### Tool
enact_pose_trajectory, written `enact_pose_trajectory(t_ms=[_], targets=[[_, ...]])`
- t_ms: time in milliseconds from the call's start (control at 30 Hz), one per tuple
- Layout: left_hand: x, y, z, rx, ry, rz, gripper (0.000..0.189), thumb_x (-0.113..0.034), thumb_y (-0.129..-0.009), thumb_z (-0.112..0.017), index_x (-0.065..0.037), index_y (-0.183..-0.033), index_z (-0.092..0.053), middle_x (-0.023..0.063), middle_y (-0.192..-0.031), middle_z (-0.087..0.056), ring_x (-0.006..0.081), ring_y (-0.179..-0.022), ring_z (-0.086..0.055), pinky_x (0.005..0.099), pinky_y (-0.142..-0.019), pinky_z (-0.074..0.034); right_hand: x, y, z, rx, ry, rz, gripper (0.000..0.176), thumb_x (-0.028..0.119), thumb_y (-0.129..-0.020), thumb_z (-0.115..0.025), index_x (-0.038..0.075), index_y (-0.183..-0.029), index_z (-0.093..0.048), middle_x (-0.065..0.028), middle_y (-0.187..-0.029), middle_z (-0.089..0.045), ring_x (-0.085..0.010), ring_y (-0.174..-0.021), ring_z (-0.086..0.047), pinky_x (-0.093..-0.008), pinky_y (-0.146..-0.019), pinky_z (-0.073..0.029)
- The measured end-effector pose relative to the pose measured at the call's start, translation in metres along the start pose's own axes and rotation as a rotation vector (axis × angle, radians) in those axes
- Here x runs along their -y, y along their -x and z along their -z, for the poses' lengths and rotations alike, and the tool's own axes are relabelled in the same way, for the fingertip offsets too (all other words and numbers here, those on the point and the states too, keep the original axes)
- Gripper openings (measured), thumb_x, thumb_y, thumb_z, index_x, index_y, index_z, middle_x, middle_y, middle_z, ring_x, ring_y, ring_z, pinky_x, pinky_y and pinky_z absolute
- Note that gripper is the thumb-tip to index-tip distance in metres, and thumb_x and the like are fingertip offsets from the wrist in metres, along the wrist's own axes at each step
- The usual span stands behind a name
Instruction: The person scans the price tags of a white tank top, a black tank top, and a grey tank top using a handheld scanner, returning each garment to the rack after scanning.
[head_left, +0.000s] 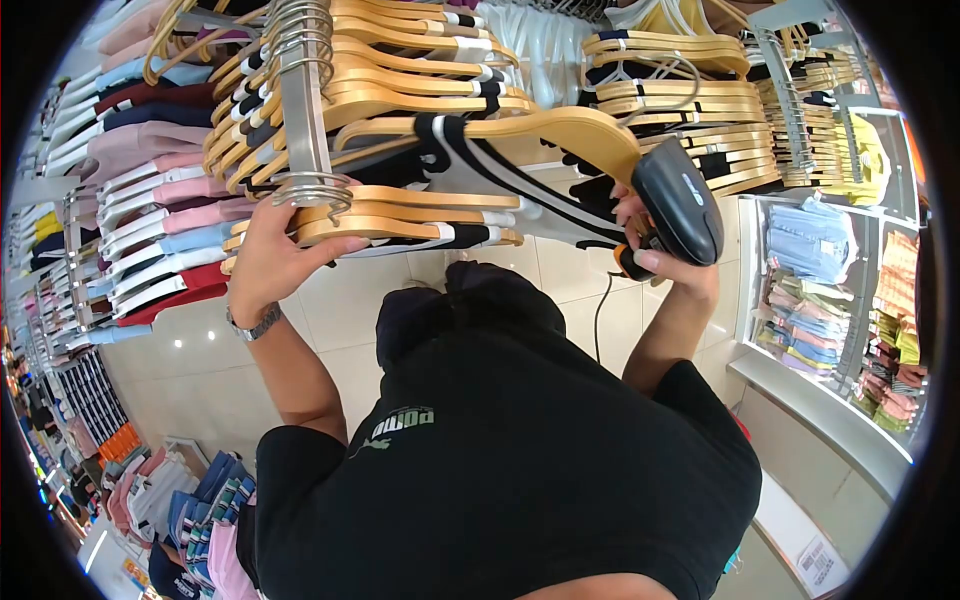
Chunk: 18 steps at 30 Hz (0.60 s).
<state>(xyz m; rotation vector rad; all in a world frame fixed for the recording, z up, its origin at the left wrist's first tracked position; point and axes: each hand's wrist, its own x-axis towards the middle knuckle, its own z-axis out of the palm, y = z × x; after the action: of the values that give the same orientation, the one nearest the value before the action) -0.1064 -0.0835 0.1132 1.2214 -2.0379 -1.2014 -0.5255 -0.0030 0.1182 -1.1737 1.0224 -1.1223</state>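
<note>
My right hand is wrapped round a black handheld barcode scanner, its cable hanging down toward the floor. Directly behind the scanner is a wooden hanger carrying a black and white garment; its right end is partly covered by the scanner. Whether my right fingers also touch the garment is hidden. At the left, my left hand, with a metal watch at the wrist, grips the front wooden hangers, thumb in front and fingers behind. Their metal hooks gather on the rail above it.
More wooden hangers fill a rack at the upper right. Pastel clothes hang close on the left. Shelves with folded clothes stand at the right. Folded garments lie at the lower left. Pale floor tiles show below the rack.
</note>
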Motion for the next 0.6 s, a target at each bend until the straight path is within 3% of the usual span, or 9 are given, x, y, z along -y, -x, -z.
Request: enact_pose_trajectory(t_ms=[100, 233, 333, 467, 500, 600], targets=[[-0.007, 0.003, -0.001, 0.007, 0.052, 0.089, 0.048, -0.015, -0.076, -0.086, 0.002, -0.116, -0.066, 0.0099, -0.11, -0.071, 0.0175, -0.099, -0.065, 0.0315, -0.092, -0.051, -0.001, 0.024, 0.015, -0.056, 0.04, -0.004, 0.071, 0.006, -0.062, -0.078, -0.007, -0.128, -0.056, -0.0198, -0.116, -0.064, -0.0172, -0.086, -0.061, -0.0265, -0.067, -0.048], [0.009, 0.005, -0.001, 0.006, -0.057, 0.0, 0.055, -0.011, -0.077, -0.084, -0.001, -0.125, -0.061, 0.0087, -0.117, -0.066, 0.0174, -0.106, -0.063, 0.0314, -0.097, -0.048, 0.003, 0.065, 0.019, -0.179, 0.098, -0.016, 0.073, 0.007, -0.063, -0.077, -0.007, -0.13, -0.054, -0.02, -0.118, -0.062, -0.0198, -0.09, -0.061, -0.0283, -0.07, -0.047], [0.014, 0.005, -0.003, -0.032, -0.119, 0.051, 0.053, -0.011, -0.078, -0.084, 0.0, -0.124, -0.061, 0.0093, -0.118, -0.066, 0.0171, -0.106, -0.062, 0.0311, -0.097, -0.047, 0.003, 0.097, 0.016, -0.228, 0.17, 0.024, 0.071, 0.007, -0.064, -0.077, -0.007, -0.13, -0.054, -0.0198, -0.119, -0.061, -0.02, -0.091, -0.061, -0.028, -0.072, -0.047], [0.006, 0.004, -0.009, -0.083, -0.124, -0.025, 0.05, -0.016, -0.081, -0.083, 0.003, -0.121, -0.061, 0.0104, -0.115, -0.068, 0.0167, -0.105, -0.063, 0.0306, -0.096, -0.047, 0.014, 0.142, 0.002, -0.291, 0.285, -0.019, 0.068, 0.008, -0.066, -0.078, -0.004, -0.13, -0.057, -0.016, -0.122, -0.062, -0.0166, -0.093, -0.06, -0.0273, -0.073, -0.047], [0.006, 0.004, -0.014, -0.149, -0.094, -0.114, 0.052, -0.024, -0.08, -0.084, 0.004, -0.119, -0.061, 0.0117, -0.1, -0.068, 0.0164, -0.089, -0.061, 0.0305, -0.086, -0.049, 0.018, 0.152, -0.002, -0.306, 0.353, -0.048, 0.069, 0.006, -0.066, -0.078, -0.003, -0.131, -0.057, -0.014, -0.123, -0.062, -0.0149, -0.094, -0.06, -0.0264, -0.073, -0.047], [0.012, 0.006, -0.016, -0.182, -0.225, -0.098, 0.057, -0.029, -0.082, -0.083, 0.004, -0.122, -0.059, 0.0141, -0.103, -0.068, 0.0218, -0.092, -0.063, 0.0322, -0.087, -0.049, 0.027, 0.178, -0.019, -0.399, 0.358, -0.002, 0.069, 0.004, -0.066, -0.079, -0.002, -0.131, -0.057, -0.0137, -0.122, -0.063, -0.0144, -0.095, -0.06, -0.0259, -0.075, -0.047]])
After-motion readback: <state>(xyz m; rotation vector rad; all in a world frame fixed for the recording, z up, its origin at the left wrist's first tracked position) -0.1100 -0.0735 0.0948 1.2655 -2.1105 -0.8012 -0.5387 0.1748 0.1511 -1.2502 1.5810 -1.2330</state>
